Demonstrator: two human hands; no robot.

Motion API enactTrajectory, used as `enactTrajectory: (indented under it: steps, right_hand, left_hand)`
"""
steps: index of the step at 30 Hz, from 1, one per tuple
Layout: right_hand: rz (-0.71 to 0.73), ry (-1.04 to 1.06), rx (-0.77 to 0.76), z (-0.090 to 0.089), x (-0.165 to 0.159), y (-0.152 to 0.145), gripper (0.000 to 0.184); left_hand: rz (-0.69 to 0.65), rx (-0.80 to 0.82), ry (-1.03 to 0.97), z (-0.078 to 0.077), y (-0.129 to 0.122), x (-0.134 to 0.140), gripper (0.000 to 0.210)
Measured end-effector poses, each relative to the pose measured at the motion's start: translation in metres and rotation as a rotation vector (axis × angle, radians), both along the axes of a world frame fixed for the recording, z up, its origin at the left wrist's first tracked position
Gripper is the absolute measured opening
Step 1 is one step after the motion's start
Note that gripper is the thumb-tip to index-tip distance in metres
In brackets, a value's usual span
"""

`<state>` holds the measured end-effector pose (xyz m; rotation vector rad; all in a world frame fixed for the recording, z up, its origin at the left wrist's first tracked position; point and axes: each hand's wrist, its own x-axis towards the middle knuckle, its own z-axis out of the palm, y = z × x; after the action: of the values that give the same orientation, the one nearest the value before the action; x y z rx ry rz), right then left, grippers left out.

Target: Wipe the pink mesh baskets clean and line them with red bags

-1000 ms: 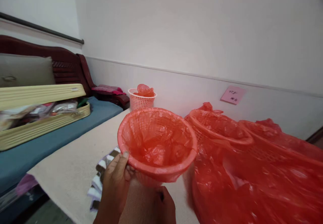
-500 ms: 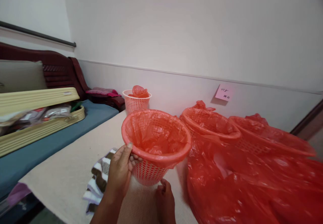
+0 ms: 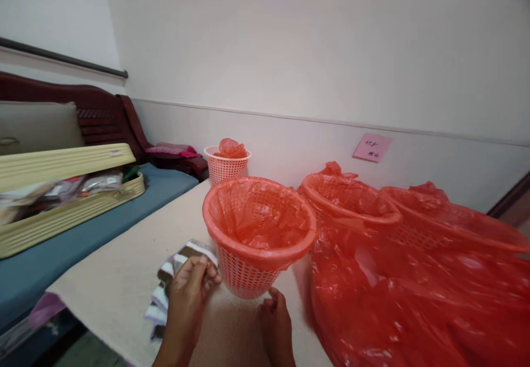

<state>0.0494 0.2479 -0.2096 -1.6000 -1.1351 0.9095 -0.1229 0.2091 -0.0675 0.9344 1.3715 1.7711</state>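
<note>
Basket (image 3: 252,234) just beyond both hands, left (image 3: 188,292) seemingly curled empty, right (image 3: 275,323) loosely closed.

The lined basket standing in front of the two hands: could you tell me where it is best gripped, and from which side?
Probably at the rolled rim of the lined basket, on the near-left side, by the left hand. The basket stands upright and flares upward, so the rim juts out over the tapering mesh wall and gives fingers a lip. The right side is crowded by the red bag pile. The right hand could steady the base.

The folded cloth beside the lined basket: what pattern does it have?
Brown and white stripes on the folded cloth, clearest in the head view.
</note>
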Motion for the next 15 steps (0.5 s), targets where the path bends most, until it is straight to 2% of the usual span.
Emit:
enactTrajectory:
  steps: [4, 7, 12, 15]
  right_hand:
    - [0.006, 0.022, -0.010, 0.000, 0.002, 0.002, 0.052]
    - [0.006, 0.037, -0.002, 0.002, 0.002, 0.003, 0.054]
    - [-0.039, 0.039, 0.016, 0.000, -0.002, 0.006, 0.048]
    - [-0.045, 0.023, 0.019, -0.001, -0.006, 0.007, 0.048]
  left_hand:
    - [0.113, -0.096, 0.329, -0.026, -0.007, -0.028, 0.025]
    - [0.099, -0.154, 0.601, -0.055, -0.010, -0.048, 0.018]
    - [0.034, -0.320, 0.871, -0.109, -0.008, -0.065, 0.040]
    - [0.036, -0.358, 0.954, -0.124, -0.004, -0.074, 0.043]
